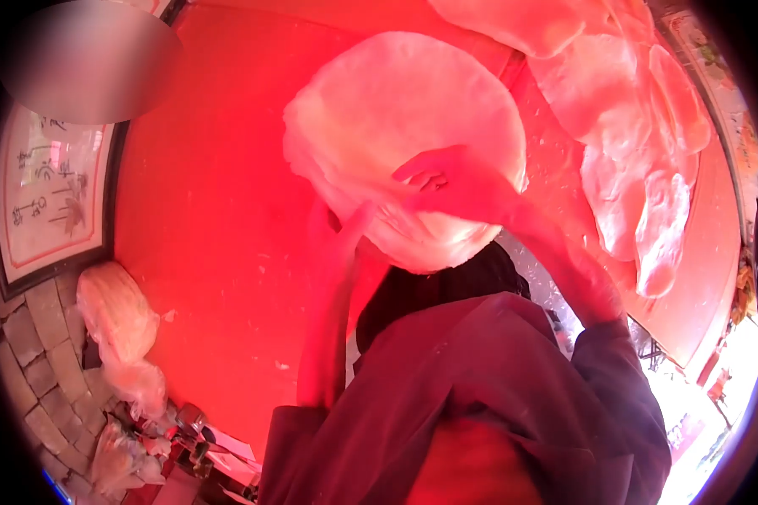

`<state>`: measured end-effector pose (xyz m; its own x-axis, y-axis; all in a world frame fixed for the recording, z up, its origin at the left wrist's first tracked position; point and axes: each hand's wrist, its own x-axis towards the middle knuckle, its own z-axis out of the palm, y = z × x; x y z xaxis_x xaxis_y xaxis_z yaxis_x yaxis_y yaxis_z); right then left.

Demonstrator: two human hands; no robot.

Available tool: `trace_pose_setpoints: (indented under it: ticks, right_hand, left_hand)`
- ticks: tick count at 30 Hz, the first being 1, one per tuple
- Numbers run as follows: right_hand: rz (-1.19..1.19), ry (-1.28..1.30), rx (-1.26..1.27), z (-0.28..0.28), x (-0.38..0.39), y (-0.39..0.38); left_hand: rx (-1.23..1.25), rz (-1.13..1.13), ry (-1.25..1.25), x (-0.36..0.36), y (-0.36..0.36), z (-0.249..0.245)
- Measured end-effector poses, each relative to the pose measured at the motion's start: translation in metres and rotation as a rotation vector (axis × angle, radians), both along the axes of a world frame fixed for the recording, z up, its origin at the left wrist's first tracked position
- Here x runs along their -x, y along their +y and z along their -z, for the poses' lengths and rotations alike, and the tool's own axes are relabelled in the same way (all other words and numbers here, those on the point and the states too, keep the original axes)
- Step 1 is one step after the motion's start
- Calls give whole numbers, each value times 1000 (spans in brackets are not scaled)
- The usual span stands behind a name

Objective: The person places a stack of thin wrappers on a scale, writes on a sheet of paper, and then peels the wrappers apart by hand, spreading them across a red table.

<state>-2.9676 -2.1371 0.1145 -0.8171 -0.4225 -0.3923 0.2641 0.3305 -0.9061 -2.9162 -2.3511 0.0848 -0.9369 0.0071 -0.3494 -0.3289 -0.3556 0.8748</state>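
A large round sheet of dough (404, 101) lies in front of me on the red tabletop, its near edge folded or bunched toward my body. My left hand (343, 236) grips the near left edge; the thumb shows and part of the fingers is hidden by the dough. Over the near part of the sheet, my right hand (467, 185) is curled with its fingers closed on the dough. Strong red light blurs the finger outlines.
Several flat dough pieces (602, 101) overlap at the right of the red table (202, 185). A bulky plastic bag (118, 311) sits at the left edge by a brick wall (46, 362). A framed sheet with writing (55, 189) stands at the left. A blurred round object (88, 63) covers the upper left.
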Motion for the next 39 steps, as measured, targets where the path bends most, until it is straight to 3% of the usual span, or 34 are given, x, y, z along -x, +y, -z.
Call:
trace_pose_setpoints:
  ticks: [3, 5, 9, 12, 14, 15, 17, 20, 27, 29, 30, 32, 35, 38, 39]
  right_hand:
    - [-4, -124, 58, 19, 4, 3]
    - [-2, 37, -12, 26, -2, -8]
    - [3, 73, -90, 39, -7, -20]
    - [155, -134, 34, 54, -4, -17]
    - [3, 142, -171, 24, -13, -31]
    - [6, 135, -168, 20, -19, -37]
    - [21, 366, -243, 15, -25, -45]
    - [15, 187, -145, 18, -14, -32]
    - [116, 276, -129, 38, -18, -36]
    - [-36, 582, -374, 30, -25, -47]
    - [-37, 578, -371, 23, -24, -52]
    - [-275, 640, -490, 8, -21, -59]
    - [-69, 710, -394, 17, -18, -44]
    - [-130, 742, -311, 57, -24, -64]
    - [-250, 619, -324, 39, -18, -59]
  left_hand:
    - [2, 28, 10, 0, -5, 6]
    - [22, 48, -5, -2, -12, 13]
    - [-54, -5, -71, -4, -11, 25]
    - [-89, -83, -45, -5, -6, 24]
    - [-114, -83, -28, -5, -8, 23]
    - [-106, -62, -53, -6, -9, 22]
    - [-97, -44, -81, -6, -11, 19]
    - [-118, -24, -126, -5, -11, 15]
    - [-79, -42, -89, -8, -13, 23]
    - [-93, -54, -101, -10, -13, 26]
    - [-122, -101, -98, -10, -12, 27]
    - [-149, -146, -95, -11, -12, 29]
    - [-158, -164, -158, -14, -16, 35]
    - [-195, -207, -215, -17, -20, 56]
    - [-346, -77, -161, -22, -30, 58]
